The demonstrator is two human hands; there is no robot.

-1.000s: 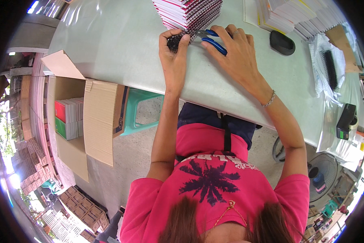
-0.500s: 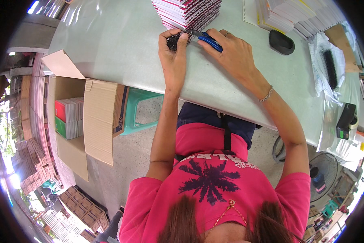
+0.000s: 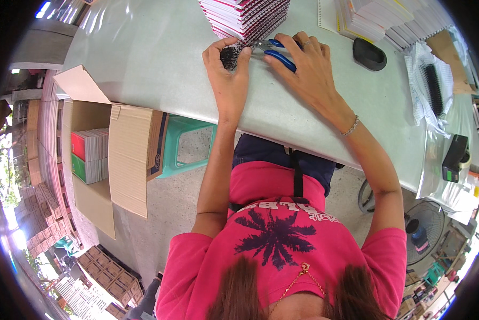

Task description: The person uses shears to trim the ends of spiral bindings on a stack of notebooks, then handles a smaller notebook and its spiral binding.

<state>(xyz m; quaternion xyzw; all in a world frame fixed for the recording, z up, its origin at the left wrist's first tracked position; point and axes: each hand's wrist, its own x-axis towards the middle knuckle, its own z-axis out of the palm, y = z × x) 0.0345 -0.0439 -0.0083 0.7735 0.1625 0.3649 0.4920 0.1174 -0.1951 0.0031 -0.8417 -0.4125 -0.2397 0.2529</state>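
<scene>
A stack of spiral-bound books (image 3: 239,17) with red-edged covers stands on the table at the top middle. At its near corner my left hand (image 3: 227,80) curls around a clump of black curly coil pieces (image 3: 229,57), with thumb and index finger reaching to the stack's edge. My right hand (image 3: 317,72) grips blue-handled wire cutters (image 3: 280,60) from the right. The handles are spread apart, and the metal jaws point at my left fingertips. Whether the jaws touch a coil is too small to tell.
A black oval dish (image 3: 369,55) lies to the right, near more book stacks (image 3: 373,18). Black coils rest on a plastic wrapper (image 3: 434,88). A tape dispenser (image 3: 455,158) sits at the right edge. Left of the table (image 3: 159,69), an open carton (image 3: 130,160) holds books beside a green stool (image 3: 170,154).
The cutters' handles have spread apart and my right fingers have opened with them. My left hand has shifted slightly left, its thumb still near the jaws.
</scene>
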